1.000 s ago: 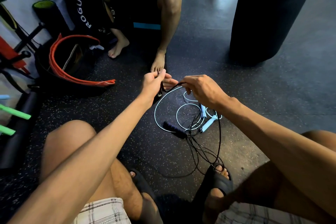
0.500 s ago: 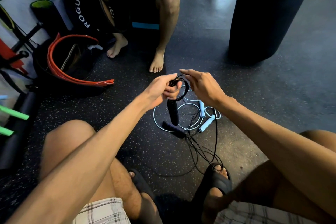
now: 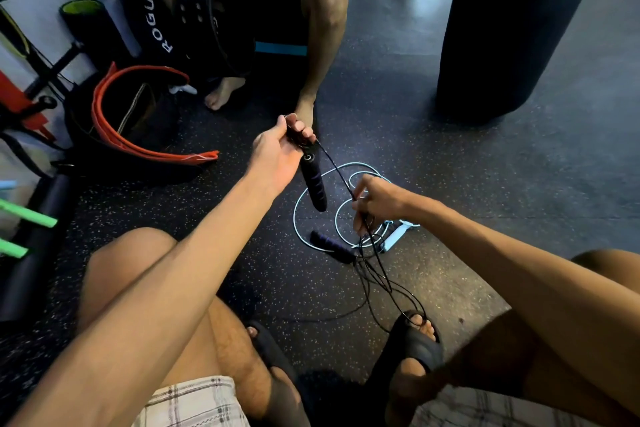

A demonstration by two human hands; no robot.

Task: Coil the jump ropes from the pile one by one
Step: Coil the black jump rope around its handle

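Observation:
My left hand grips small loops of the black jump rope, and one of its black handles hangs down from that fist. A taut stretch of the black cord runs down to my right hand, which pinches it lower and to the right. Below my right hand the rest of the black cord trails in loose loops over the floor to my right sandal. The rope's second black handle lies on the floor. A light blue jump rope lies in rings beneath my hands, its pale handle beside them.
Another person sits opposite, bare feet close to the ropes, handling a black lifting belt. An orange-edged belt lies at left by a rack. A black punching bag stands at right. My sandalled feet rest near the cord.
My right hand has slid down the black cord, away from my left hand, drawing a straight stretch between them. My left hand has risen slightly with the handle dangling.

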